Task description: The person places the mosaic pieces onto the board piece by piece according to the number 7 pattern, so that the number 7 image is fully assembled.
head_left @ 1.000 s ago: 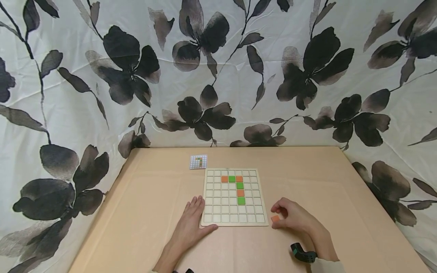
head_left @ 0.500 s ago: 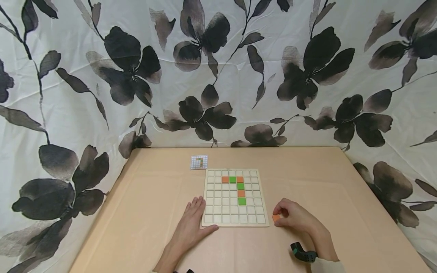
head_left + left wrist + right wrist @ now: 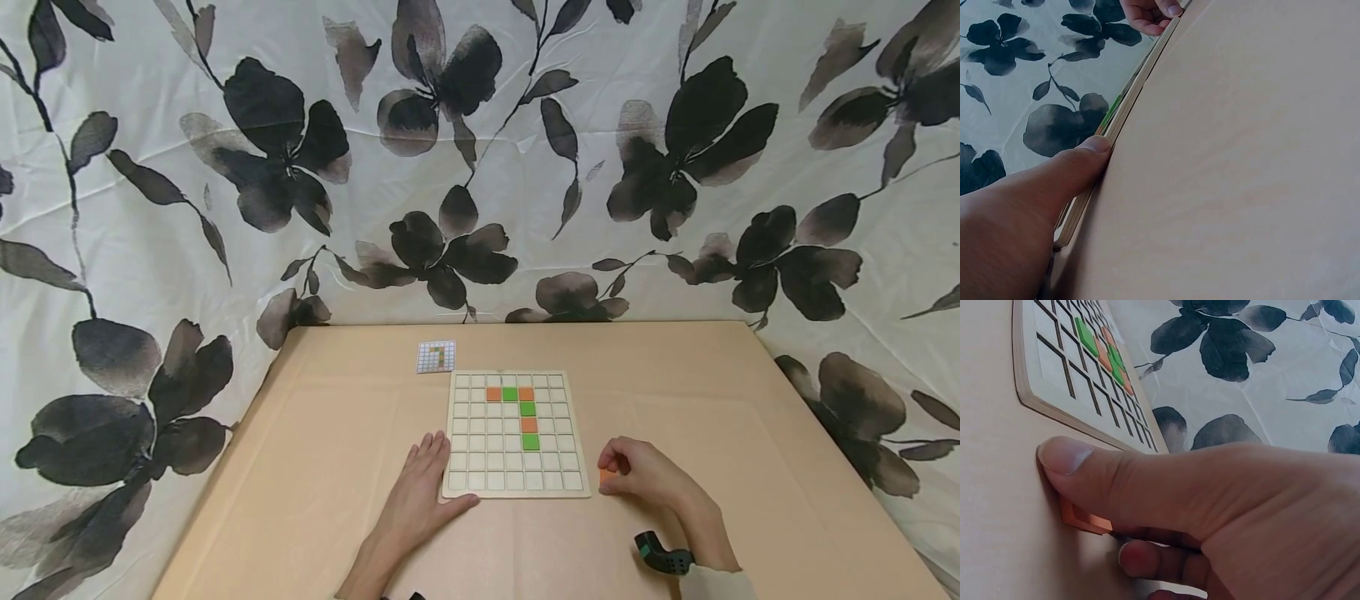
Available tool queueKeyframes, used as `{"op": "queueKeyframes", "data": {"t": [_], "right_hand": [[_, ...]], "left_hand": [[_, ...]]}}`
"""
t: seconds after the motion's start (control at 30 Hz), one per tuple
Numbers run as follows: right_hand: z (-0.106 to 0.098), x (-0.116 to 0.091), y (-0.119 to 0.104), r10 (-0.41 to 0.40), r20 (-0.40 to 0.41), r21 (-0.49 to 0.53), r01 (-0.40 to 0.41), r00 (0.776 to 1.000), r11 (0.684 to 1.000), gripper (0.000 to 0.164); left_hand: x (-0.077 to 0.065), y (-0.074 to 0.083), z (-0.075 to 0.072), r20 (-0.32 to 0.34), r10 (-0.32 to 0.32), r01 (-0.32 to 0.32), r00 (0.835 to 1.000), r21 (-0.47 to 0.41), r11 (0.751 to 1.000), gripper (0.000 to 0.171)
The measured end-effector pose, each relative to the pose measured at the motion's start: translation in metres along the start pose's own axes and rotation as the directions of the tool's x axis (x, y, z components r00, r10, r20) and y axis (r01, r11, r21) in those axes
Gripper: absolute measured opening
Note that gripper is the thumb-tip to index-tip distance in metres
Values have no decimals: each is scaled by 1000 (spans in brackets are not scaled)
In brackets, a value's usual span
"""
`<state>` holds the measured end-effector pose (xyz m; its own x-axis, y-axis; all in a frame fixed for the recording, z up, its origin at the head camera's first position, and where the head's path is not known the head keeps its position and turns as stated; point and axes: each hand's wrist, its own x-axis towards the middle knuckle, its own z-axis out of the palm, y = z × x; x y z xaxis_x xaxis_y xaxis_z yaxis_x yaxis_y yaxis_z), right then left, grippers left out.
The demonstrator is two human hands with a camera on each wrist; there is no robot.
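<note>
A pale wooden grid board lies flat on the table, with orange and green square tiles set in several of its cells. Along its left edge lies my left hand, fingers straight and thumb stretched to the front edge. In the left wrist view that thumb touches the board's side. Just right of the board's near right corner, my right hand pinches an orange square tile with thumb and fingers. The right wrist view shows the tile low over the table, partly hidden beneath the thumb.
A small card printed with a coloured grid pattern lies behind the board's far left corner. A black wrist device sits at the right wrist. Floral cloth hangs behind the wooden table.
The orange tile has turned slightly and shows less between the right thumb and fingers. The left hand and board stay in place.
</note>
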<state>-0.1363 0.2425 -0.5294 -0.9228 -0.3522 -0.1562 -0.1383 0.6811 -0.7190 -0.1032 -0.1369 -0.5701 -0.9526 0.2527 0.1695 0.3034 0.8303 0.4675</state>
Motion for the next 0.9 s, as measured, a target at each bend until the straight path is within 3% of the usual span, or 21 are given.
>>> {"op": "queueKeyframes", "data": {"t": [0.47,0.7,0.9], "right_hand": [[2,1,1,41,-18,28,-40,999,999,31],[3,1,4,20,-35,42,-18,999,999,27],[3,5,2,52,-85,14,-51,995,999,24]], "left_hand": [[-1,1,0,10,0,0,1000,-9,1000,102],[0,1,1,-10,5,-5,1000,-6,1000,101],[0,-1,0,-4,8,-8,1000,2,1000,101]]}}
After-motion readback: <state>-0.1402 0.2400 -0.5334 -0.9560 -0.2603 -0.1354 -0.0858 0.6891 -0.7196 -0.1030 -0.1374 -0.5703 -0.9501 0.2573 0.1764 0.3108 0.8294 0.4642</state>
